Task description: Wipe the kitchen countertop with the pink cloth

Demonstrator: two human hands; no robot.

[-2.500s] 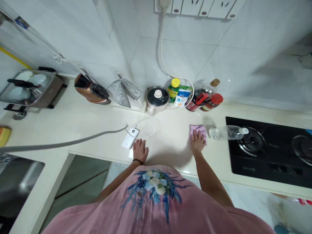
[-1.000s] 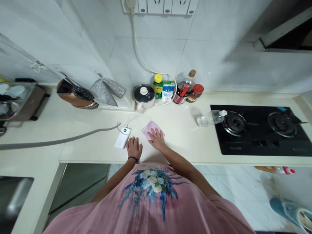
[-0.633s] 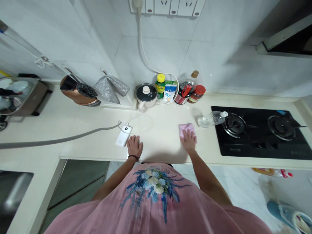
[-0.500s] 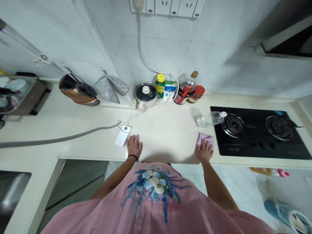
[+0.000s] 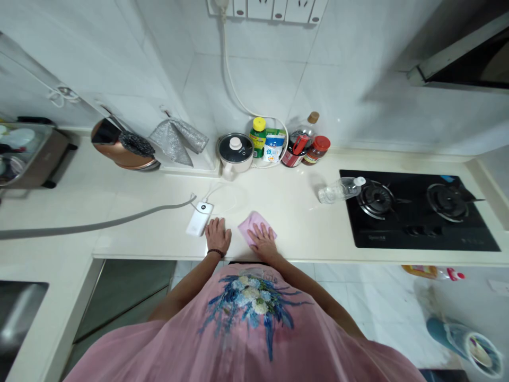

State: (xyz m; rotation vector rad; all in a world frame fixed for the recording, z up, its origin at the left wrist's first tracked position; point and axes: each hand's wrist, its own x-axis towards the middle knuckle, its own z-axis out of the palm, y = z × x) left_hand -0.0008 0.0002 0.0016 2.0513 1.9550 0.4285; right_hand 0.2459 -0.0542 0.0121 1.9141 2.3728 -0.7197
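Pink cloth [image 5: 247, 226] is pinned beneath the flat, spread right hand [image 5: 264, 243] | left hand [image 5: 218, 236] is planted open, nothing gripped, just left of cloth

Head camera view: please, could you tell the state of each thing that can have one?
Left hand, open, palm down
Right hand, open, palm down on pink cloth
Pink cloth, lying flat
White power bank, lying flat
Small pot, covered
Yellow-capped bottle, closed
Blue-white pouch, cannot tell if sealed
Red-lidded jar, closed
Clear bottle, capped
Wall plug, inserted
Stove, no flame visible
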